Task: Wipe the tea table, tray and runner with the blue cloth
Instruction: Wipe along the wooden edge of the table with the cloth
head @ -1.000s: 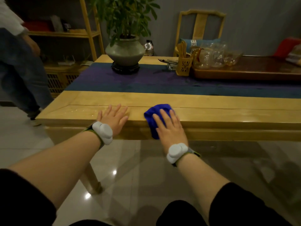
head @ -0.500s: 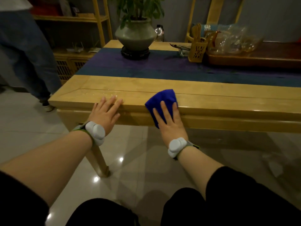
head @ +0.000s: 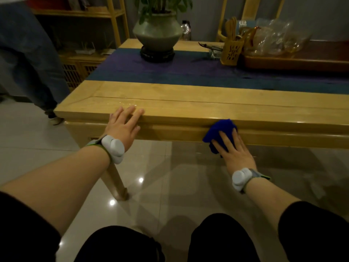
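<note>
Hands flat: left hand [head: 123,125] on yellow wooden tabletop [head: 188,104] edge, right hand [head: 233,152] half-covering bright blue cloth [head: 222,127]; utensils [head: 233,25] in carved wooden holder [head: 232,52] indistinct.

The right hand [head: 233,151] presses the blue cloth [head: 220,134] flat against the tea table [head: 188,108] front edge; the left hand [head: 123,126] rests with straight fingers on that edge, well apart

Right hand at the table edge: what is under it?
The blue cloth, pressed by the flat right hand against the tea table at its front rail. The wood beneath the cloth is covered.
</note>
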